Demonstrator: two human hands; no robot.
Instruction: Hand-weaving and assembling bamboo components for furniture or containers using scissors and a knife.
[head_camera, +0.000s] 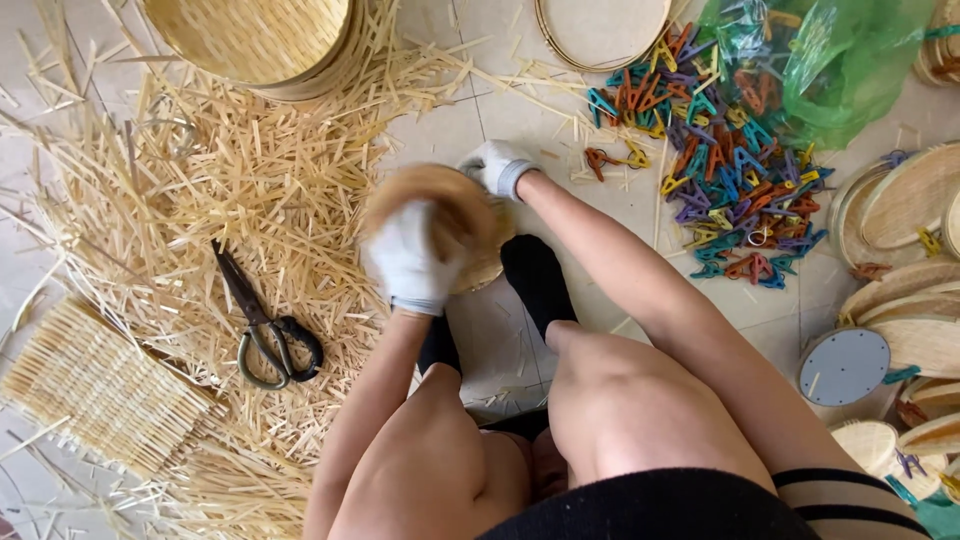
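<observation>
Pale tiled floor (470, 130), person seated on it. Both gloved hands clamped on small round bamboo tray (455, 205), blurred: left hand (408, 258) over front, right hand (497, 166) at far edge. Scissors (262, 325) left of tray amid bamboo strips (200, 190); coloured clips (720, 160) to its right.

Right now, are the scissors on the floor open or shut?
Shut. The scissors lie flat on the bamboo strips, blades together in one dark line, handle loops side by side.
</observation>
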